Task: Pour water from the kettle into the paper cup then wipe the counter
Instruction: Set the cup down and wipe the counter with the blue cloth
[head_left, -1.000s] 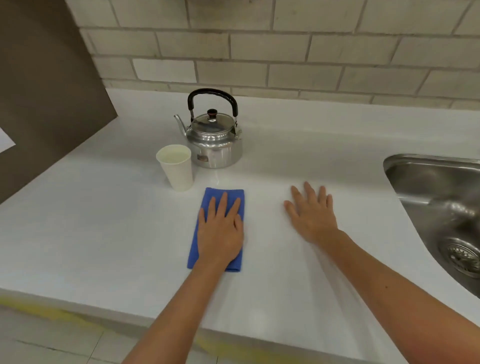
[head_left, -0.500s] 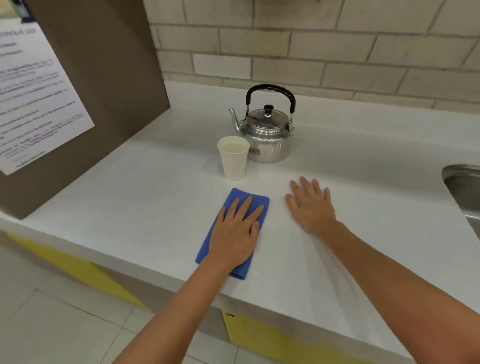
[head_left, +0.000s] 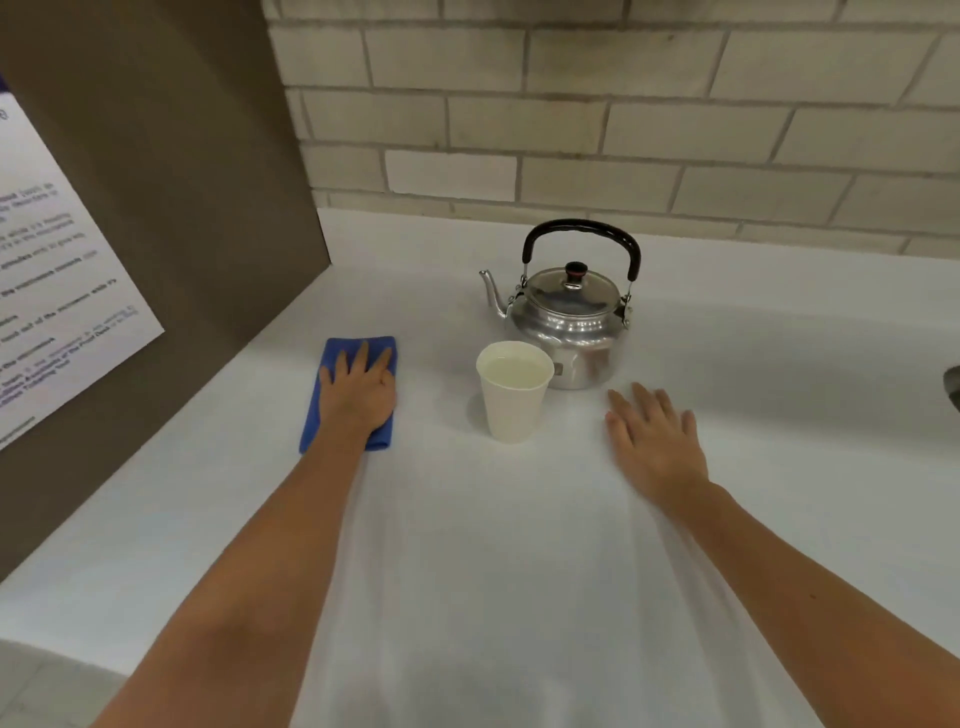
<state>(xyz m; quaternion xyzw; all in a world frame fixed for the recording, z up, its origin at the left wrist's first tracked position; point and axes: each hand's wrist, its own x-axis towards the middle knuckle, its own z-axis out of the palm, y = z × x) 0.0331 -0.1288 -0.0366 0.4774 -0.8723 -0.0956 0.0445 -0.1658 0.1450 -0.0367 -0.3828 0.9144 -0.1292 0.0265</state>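
counter (head_left: 519, 545) front open, cup (head_left: 513, 395), kettle (head_left: 569, 322) behind

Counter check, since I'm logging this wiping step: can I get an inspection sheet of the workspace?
Surface: white counter, no spill visible.
Job's things: kettle upright, lid on; cup filled, in front of it; blue cloth flat.
Clutter: nothing seen.
Hands: left hand flat on the cloth; right hand flat on the counter, empty.
Cables: nothing seen.
Surroundings: brick wall; brown panel with a notice; sink edge.

I see even, soft light, faint shadows beside the shiny steel kettle (head_left: 569, 317), blurred poster text and bowed edges.
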